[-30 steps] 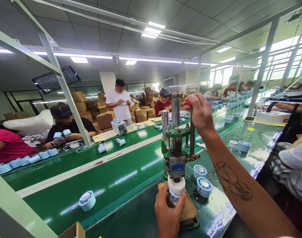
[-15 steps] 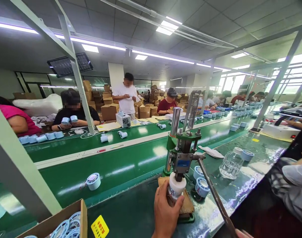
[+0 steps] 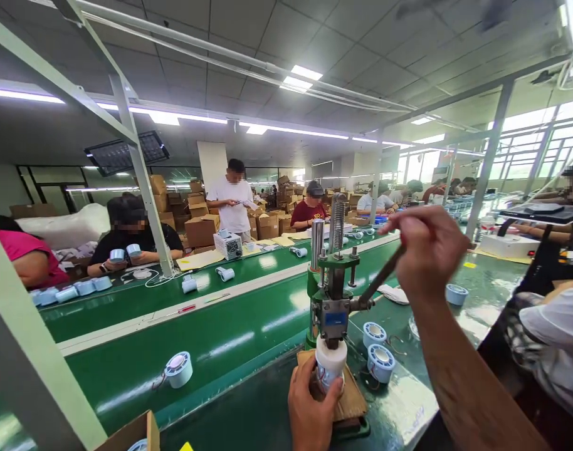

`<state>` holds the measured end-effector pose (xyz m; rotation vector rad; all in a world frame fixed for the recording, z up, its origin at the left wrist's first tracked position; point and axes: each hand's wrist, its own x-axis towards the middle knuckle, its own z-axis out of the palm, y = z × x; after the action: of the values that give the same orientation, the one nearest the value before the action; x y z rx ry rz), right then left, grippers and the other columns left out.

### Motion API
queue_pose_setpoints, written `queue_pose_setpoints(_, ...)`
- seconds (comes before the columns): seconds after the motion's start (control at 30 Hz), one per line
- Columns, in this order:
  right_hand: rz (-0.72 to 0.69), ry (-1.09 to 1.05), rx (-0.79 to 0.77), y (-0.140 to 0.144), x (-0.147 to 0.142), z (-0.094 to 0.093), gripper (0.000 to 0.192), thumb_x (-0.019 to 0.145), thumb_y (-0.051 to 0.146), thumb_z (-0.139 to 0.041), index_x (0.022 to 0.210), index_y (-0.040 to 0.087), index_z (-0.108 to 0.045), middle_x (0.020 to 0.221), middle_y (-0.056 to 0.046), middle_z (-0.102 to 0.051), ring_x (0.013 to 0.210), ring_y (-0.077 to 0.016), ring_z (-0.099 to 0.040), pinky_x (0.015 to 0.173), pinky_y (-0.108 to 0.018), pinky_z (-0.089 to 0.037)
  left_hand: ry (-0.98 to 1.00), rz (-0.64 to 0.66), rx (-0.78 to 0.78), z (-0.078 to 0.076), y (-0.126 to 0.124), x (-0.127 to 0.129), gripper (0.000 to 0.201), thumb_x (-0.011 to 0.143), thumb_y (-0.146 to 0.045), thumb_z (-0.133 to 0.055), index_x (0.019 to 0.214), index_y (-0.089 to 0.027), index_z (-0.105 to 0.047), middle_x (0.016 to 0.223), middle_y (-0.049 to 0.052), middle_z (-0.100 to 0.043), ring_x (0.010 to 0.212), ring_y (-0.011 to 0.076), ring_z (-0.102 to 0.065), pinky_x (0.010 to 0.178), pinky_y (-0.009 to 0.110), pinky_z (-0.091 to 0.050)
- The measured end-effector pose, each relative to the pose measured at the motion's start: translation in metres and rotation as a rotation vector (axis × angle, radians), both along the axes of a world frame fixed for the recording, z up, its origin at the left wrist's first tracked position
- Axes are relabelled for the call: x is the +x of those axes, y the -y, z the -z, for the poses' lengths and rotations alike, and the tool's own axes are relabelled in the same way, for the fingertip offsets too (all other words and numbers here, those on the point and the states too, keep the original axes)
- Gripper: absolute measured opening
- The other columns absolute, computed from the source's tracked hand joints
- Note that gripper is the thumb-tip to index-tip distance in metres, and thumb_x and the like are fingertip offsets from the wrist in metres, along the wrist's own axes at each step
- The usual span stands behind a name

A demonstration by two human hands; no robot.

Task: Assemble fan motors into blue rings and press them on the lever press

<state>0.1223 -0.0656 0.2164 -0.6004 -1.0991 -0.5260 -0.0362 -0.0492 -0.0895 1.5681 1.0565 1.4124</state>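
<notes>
My left hand point(image 3: 311, 404) is closed around a small light-blue motor housing point(image 3: 327, 378) with thin red wires. A white plastic cap point(image 3: 331, 356) covers its top, directly under the ram of a green hand press point(image 3: 336, 310). The housing stands upright on a brown pad point(image 3: 355, 401) over the press base. Raised at the right, my right hand point(image 3: 430, 250) is wrapped round the end of the press lever point(image 3: 382, 275), which slants upward. Beside the press stand two blue round housings, one in front point(image 3: 381, 363) and one behind point(image 3: 374, 335), with wires.
A green conveyor belt point(image 3: 230, 351) runs past, carrying a blue housing point(image 3: 178, 369). At lower left is a cardboard box point(image 3: 152, 429). A white cloth point(image 3: 394, 294) and another housing point(image 3: 456, 294) lie right. A metal post point(image 3: 27, 300) rises left; co-workers sit across and at right.
My right hand has swung the lever up from low at the right to a raised position. My left hand stays on the housing. The view has shifted slightly.
</notes>
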Motion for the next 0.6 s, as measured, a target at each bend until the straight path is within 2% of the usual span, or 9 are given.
queue_pose_setpoints(0.1,-0.147,-0.044,-0.246,-0.049,0.016,-0.021,0.016,0.080,0.020,-0.054,0.072,0.020,-0.067,0.059,0.002,-0.059,0.054,-0.0158,-0.058,0.054,-0.029,-0.046,-0.022,0.024,0.017,-0.004,0.002,-0.004,0.045,0.076,-0.045,-0.077,0.113,-0.019,-0.074,0.107,0.007,-0.074,0.099,0.0261,-0.070,0.089,0.036,-0.057)
queue_pose_setpoints(0.2,-0.191,-0.087,-0.372,-0.074,0.028,-0.025,0.018,0.077,0.017,-0.049,0.069,0.018,-0.065,0.052,0.003,-0.057,0.050,-0.0145,-0.058,0.053,-0.027,-0.047,-0.100,0.072,0.044,-0.010,0.004,-0.012,0.044,0.073,-0.039,-0.076,0.113,-0.022,-0.072,0.107,0.006,-0.074,0.100,0.0268,-0.070,0.090,0.038,-0.057)
queue_pose_setpoints(0.33,-0.208,-0.093,-0.411,-0.077,0.030,-0.025,0.018,0.079,0.017,-0.049,0.074,0.018,-0.066,0.052,0.004,-0.059,0.050,-0.0133,-0.060,0.053,-0.024,-0.048,-0.180,0.091,0.112,-0.018,0.007,-0.017,0.042,0.071,-0.036,-0.071,0.111,-0.022,-0.069,0.103,0.005,-0.076,0.097,0.0261,-0.071,0.089,0.038,-0.057)
queue_pose_setpoints(0.4,-0.208,-0.105,-0.412,-0.075,0.029,-0.025,0.018,0.079,0.015,-0.048,0.073,0.018,-0.065,0.051,0.005,-0.058,0.050,-0.0127,-0.060,0.053,-0.024,-0.049,-0.184,0.085,0.150,-0.020,0.010,-0.017,0.046,0.071,-0.036,-0.067,0.115,-0.022,-0.066,0.107,0.005,-0.075,0.099,0.0255,-0.071,0.089,0.037,-0.058)
queue_pose_setpoints(0.5,-0.217,-0.114,-0.411,-0.075,0.029,-0.027,0.019,0.081,0.013,-0.048,0.072,0.019,-0.063,0.050,0.005,-0.058,0.049,-0.0121,-0.059,0.053,-0.024,-0.049,-0.192,0.037,0.191,-0.017,0.016,-0.017,0.055,0.071,-0.034,-0.064,0.125,-0.023,-0.059,0.111,0.004,-0.075,0.101,0.0249,-0.072,0.092,0.036,-0.058)
queue_pose_setpoints(0.6,-0.244,-0.101,-0.384,-0.078,0.030,-0.027,0.021,0.082,0.010,-0.047,0.072,0.019,-0.063,0.050,0.005,-0.056,0.048,-0.0119,-0.059,0.052,-0.023,-0.050,-0.256,0.005,0.284,-0.008,0.027,-0.018,0.043,0.071,-0.032,-0.064,0.113,-0.027,-0.060,0.098,0.002,-0.075,0.085,0.0223,-0.072,0.077,0.033,-0.058)
